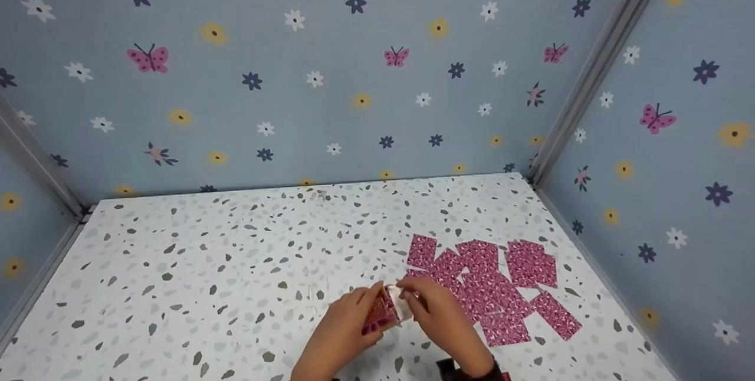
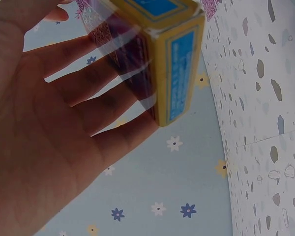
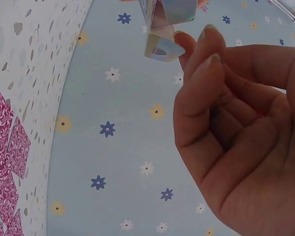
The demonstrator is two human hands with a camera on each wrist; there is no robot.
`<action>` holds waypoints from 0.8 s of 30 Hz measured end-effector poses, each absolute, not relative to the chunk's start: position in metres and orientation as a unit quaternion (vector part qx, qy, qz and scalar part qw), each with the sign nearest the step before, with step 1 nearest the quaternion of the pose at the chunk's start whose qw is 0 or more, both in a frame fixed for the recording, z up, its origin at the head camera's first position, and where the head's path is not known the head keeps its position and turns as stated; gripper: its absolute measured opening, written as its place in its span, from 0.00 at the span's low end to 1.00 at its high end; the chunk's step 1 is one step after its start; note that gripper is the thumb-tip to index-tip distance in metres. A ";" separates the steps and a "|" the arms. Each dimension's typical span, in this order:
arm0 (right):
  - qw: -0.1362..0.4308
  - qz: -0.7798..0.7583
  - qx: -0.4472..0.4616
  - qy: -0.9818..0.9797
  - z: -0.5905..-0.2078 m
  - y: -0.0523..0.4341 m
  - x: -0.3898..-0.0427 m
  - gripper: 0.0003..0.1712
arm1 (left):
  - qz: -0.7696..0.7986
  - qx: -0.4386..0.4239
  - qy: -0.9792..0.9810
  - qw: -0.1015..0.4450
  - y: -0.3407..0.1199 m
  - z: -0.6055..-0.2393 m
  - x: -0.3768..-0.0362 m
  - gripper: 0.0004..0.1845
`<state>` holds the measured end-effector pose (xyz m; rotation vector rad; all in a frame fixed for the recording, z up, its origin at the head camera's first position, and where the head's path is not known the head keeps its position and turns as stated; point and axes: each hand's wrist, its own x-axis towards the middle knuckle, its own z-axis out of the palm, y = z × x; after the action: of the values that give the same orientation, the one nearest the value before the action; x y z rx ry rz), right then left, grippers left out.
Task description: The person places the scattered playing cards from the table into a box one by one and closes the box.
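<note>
Holding a small card box point(image 1: 382, 312) at table point(image 1: 206, 275) 6 o'clock, left hand point(image 1: 345, 328) grips it; right hand point(image 1: 439, 310) pinches its flap; pink cards point(image 1: 495, 281) at 3 o'clock. Left wrist: fingers point(image 2: 103, 105) against yellow-blue box point(image 2: 174, 64). Right wrist: fingertips point(image 3: 206, 49) curled at flap point(image 3: 162, 46).
</note>
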<state>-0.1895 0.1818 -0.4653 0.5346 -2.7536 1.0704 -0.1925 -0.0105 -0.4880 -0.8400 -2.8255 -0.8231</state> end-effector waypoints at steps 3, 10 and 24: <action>0.075 0.360 0.173 -0.914 -0.465 0.185 -0.190 0.12 | -0.269 -0.277 -0.921 0.046 -0.011 -0.488 -0.192 0.38; 0.070 0.377 0.127 -0.915 -0.467 0.209 -0.195 0.13 | -0.271 -0.276 -0.921 0.039 -0.012 -0.488 -0.191 0.40; 0.081 0.378 -0.065 -0.920 -0.469 0.292 -0.192 0.15 | -0.278 -0.267 -0.923 0.025 -0.012 -0.488 -0.193 0.40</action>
<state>-0.1925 0.2916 -0.4687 -0.1930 -2.7506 1.1284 -0.1928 -0.0118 -0.4883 -0.8255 -2.8534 -0.8585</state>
